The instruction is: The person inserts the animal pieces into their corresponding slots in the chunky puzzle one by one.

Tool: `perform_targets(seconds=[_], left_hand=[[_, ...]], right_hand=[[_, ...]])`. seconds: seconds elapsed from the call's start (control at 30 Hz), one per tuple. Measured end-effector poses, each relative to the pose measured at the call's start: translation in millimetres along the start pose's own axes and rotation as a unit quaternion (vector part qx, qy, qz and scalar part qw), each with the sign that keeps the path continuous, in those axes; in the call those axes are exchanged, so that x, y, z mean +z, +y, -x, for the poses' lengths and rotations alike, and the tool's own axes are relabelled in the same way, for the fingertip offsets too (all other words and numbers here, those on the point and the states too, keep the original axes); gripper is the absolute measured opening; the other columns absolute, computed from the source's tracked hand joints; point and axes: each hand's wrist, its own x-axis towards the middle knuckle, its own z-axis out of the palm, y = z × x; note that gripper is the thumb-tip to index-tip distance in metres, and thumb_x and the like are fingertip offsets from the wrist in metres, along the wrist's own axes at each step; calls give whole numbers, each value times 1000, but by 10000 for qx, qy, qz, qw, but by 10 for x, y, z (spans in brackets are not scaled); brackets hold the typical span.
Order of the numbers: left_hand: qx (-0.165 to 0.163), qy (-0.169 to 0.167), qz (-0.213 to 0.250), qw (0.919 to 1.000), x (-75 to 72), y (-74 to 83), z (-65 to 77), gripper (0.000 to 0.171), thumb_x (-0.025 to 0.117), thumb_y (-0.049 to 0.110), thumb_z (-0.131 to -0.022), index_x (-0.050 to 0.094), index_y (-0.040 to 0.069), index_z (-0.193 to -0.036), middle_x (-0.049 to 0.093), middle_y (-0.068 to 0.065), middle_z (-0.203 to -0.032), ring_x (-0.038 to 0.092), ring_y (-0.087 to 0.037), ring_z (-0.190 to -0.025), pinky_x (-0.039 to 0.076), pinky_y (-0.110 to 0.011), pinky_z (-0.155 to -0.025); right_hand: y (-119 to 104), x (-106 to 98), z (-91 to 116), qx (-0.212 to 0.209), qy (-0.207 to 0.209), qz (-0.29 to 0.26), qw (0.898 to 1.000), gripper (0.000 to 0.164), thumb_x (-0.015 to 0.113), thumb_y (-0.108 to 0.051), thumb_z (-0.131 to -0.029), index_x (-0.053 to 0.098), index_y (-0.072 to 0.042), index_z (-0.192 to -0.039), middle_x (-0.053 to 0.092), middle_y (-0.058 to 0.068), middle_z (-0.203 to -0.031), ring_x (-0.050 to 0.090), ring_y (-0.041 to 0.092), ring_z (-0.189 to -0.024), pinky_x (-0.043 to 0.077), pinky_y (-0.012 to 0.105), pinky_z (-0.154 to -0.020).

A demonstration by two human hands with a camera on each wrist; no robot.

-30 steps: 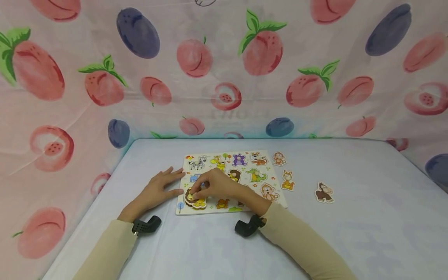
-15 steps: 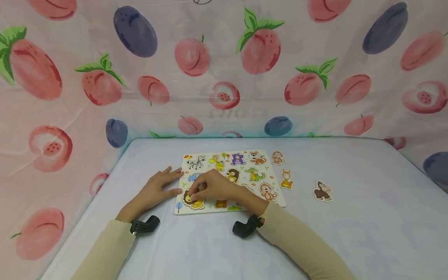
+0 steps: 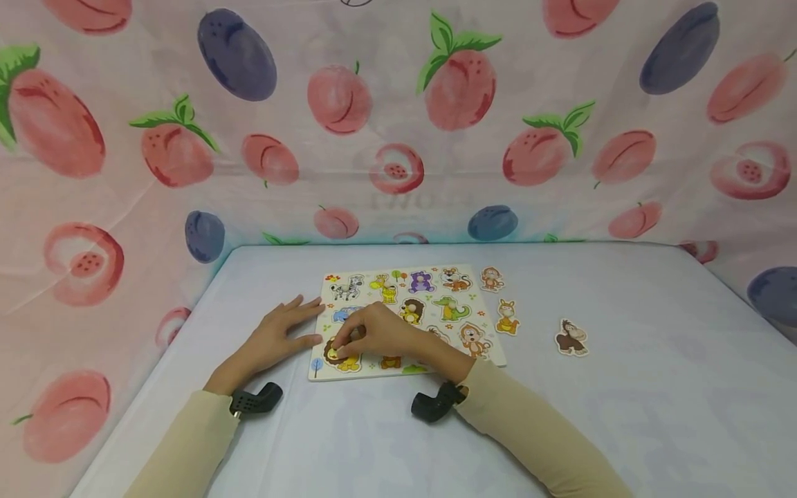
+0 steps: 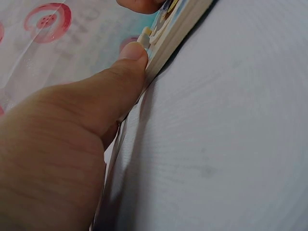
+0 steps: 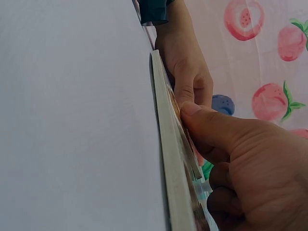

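A pale wooden puzzle board (image 3: pixel 476 311) with cartoon animals lies on the table. My right hand (image 3: pixel 382 332) reaches across it and pinches the lion puzzle piece (image 3: pixel 350 363) at the lower left, thumb and finger at its upper part. In the right wrist view the piece (image 5: pixel 191 144) sits slightly tilted against the board; whether it is in a recess I cannot tell. My left hand (image 3: pixel 274 339) rests at the board's left edge with fingers spread. Its thumb (image 4: pixel 132 55) touches that edge in the left wrist view. My right hand and forearm hide part of the lower rows.
Right of the board lie a loose monkey piece (image 3: pixel 492 279), a kangaroo piece (image 3: pixel 507 317) and a gorilla piece (image 3: pixel 571 337). A white cloth (image 3: pixel 654 401) covers the table. A fruit-patterned curtain (image 3: pixel 398 76) stands behind it.
The lion piece has shifted slightly and lies closer to the board than a second ago, still under my right fingers. My left hand stays at the edge. The whole view has drifted a little.
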Motion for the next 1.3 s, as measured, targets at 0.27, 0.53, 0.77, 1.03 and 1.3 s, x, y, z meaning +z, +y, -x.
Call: perform_targets(seconds=[0.27, 0.53, 0.77, 1.03, 1.3], left_hand=[[125, 64, -12, 9999, -3, -11, 0, 64, 66, 46, -88, 49, 15, -142, 37, -2, -151, 17, -35, -143, 9, -61, -111], [80, 9, -32, 10000, -11, -2, -11, 64, 66, 46, -87, 49, 16, -142, 36, 0, -151, 16, -33, -143, 9, -58, -112], [24, 5, -31, 10000, -11, 9, -3, 65, 66, 47, -87, 49, 16, -142, 36, -1, -151, 16, -33, -143, 9, -59, -112], [-47, 15, 3, 10000, -8, 23, 8, 64, 65, 47, -87, 49, 17, -142, 36, 0, -151, 16, -33, -143, 8, -62, -111], [30, 24, -44, 10000, -10, 26, 6, 64, 66, 46, -87, 49, 15, -141, 37, -1, -151, 17, -34, -143, 9, -61, -111]], right_hand=[[5, 6, 2, 55, -37, -151, 9999, 7, 77, -23, -82, 77, -20, -89, 67, -18, -81, 56, 3, -67, 46, 17, -63], [-3, -2, 7, 108, -61, -293, 9995, 6, 77, -21, -83, 77, -19, -89, 68, -17, -83, 61, 3, -74, 49, 19, -69], [24, 2, 3, 34, -86, -224, 9997, 7, 77, -22, -83, 77, -20, -90, 67, -17, -83, 60, 3, -71, 49, 19, -67], [25, -2, 5, -22, -73, -149, 9999, 8, 76, -22, -83, 76, -21, -91, 66, -16, -84, 58, 4, -72, 48, 20, -67], [42, -26, 15, -157, 51, 25, 9999, 13, 78, -26, -82, 75, -23, -94, 65, -12, -87, 48, 11, -63, 41, 21, -58]])
